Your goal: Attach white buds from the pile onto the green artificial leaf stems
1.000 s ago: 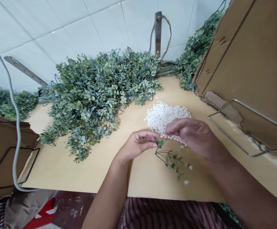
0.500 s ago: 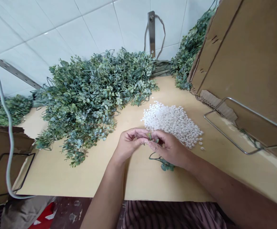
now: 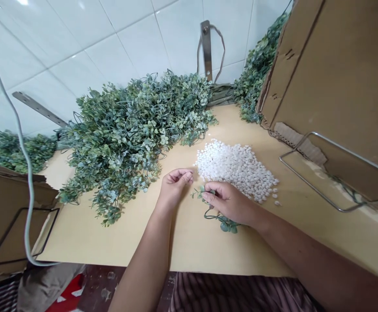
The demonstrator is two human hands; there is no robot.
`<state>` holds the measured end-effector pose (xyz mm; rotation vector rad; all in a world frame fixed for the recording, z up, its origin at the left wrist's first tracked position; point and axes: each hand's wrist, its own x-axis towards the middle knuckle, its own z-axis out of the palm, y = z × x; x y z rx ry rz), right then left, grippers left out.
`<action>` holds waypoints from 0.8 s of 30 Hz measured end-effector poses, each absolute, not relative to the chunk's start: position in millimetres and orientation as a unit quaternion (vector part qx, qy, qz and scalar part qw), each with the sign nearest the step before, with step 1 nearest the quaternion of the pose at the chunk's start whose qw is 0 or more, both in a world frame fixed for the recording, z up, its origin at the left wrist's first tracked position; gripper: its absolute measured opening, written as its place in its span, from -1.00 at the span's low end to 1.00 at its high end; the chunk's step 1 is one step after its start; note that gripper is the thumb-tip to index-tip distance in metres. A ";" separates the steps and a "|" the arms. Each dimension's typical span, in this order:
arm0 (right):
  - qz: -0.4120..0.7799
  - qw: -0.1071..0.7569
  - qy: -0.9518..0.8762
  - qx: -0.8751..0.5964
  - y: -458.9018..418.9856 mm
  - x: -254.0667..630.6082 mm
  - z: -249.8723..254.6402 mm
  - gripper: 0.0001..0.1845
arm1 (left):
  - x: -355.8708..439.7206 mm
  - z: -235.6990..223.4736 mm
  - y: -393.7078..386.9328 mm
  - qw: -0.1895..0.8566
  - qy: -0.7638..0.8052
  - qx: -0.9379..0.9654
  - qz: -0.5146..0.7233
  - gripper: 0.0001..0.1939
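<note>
Pinched in my right hand [image 3: 229,201] is an artificial leaf sprig [image 3: 198,193], its small green leaves poking out to the left of the fingertips. More of its wire stem and rounder leaves [image 3: 228,225] hang below the palm, over the table. My left hand [image 3: 174,186] is apart from the sprig, thumb and forefinger pressed together; whether anything tiny sits between them is hidden. Just beyond my right hand lies a heap of small white plastic pieces [image 3: 234,167].
A large pile of artificial greenery [image 3: 127,134] covers the table's [image 3: 111,247] back left. Cardboard [image 3: 335,78] with a wire frame [image 3: 322,173] stands at right, another carton [image 3: 7,216] at left. A white cable [image 3: 23,151] hangs at left. Metal brackets [image 3: 206,50] are on the tiled wall.
My left hand has parted from my right and moved slightly left, leaving the sprig in my right hand. The view has shifted a little to the left.
</note>
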<state>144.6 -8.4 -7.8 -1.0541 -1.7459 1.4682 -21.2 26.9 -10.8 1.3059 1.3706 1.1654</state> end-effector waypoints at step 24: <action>0.651 0.344 -0.534 -0.415 -1.4 149.6 2.4 -0.71 | -5.5 -26.4 62.8 0.262 0.648 0.591 0.402 -0.86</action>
